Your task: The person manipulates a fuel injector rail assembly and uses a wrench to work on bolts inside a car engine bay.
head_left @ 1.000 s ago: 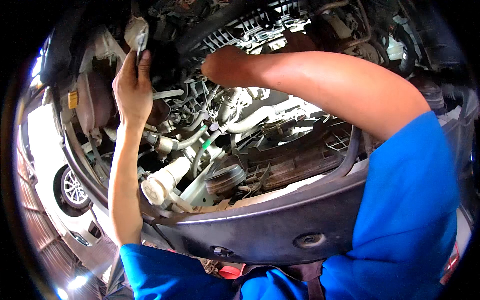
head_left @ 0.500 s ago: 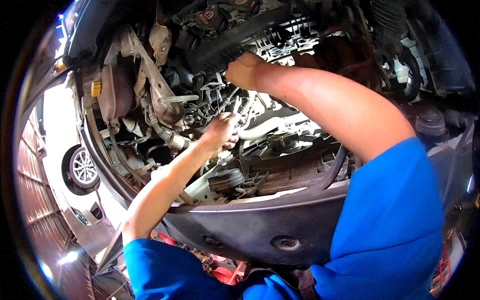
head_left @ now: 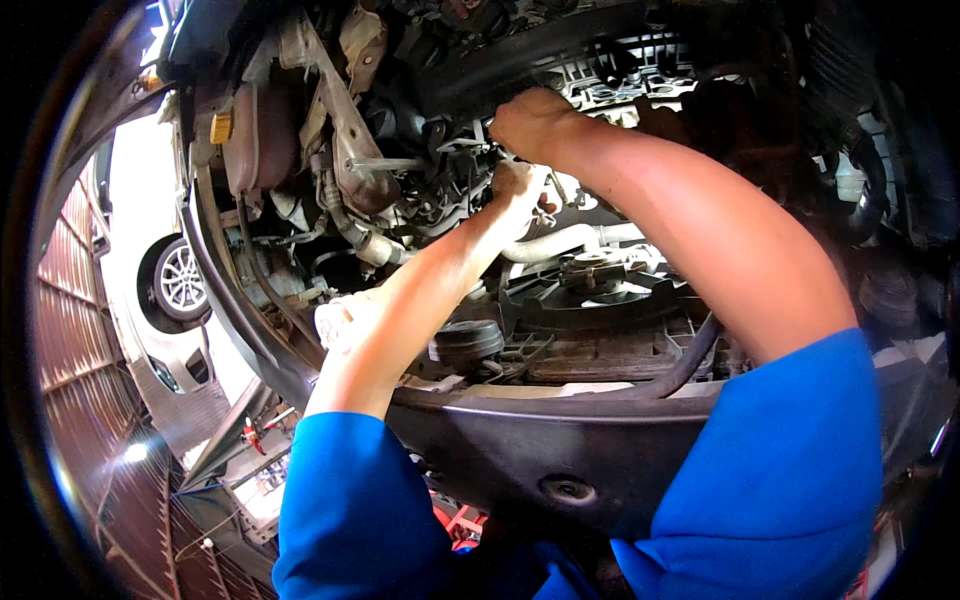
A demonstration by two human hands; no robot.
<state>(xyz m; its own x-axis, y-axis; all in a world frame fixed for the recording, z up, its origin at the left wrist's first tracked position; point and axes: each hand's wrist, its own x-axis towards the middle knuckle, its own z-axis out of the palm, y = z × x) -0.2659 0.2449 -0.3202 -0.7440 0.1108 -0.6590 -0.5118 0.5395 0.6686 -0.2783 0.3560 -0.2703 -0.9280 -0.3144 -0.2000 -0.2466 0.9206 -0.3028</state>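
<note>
Both my hands are deep in a car's engine bay, close together near the middle of the engine. My right hand (head_left: 537,122) is curled beside the dark engine cover edge, its fingertips hidden behind the knuckles. Just below it, my left hand (head_left: 520,188) is closed among metal brackets and lines. What either hand grips cannot be made out. A pale, thick hose (head_left: 560,243) runs just below my left hand. Beyond my right hand, the light metal engine part (head_left: 630,85) with several openings catches bright light.
A brownish reservoir tank (head_left: 258,150) with a yellow cap (head_left: 221,127) stands at the left. The black front panel (head_left: 500,435) crosses in front of me. A dark hose (head_left: 690,365) bends under my right arm. A white car's wheel (head_left: 182,280) shows outside at left.
My left hand has moved up and to the right, now just below my right hand. My right hand keeps its place by the engine. The whole view has shifted slightly.
</note>
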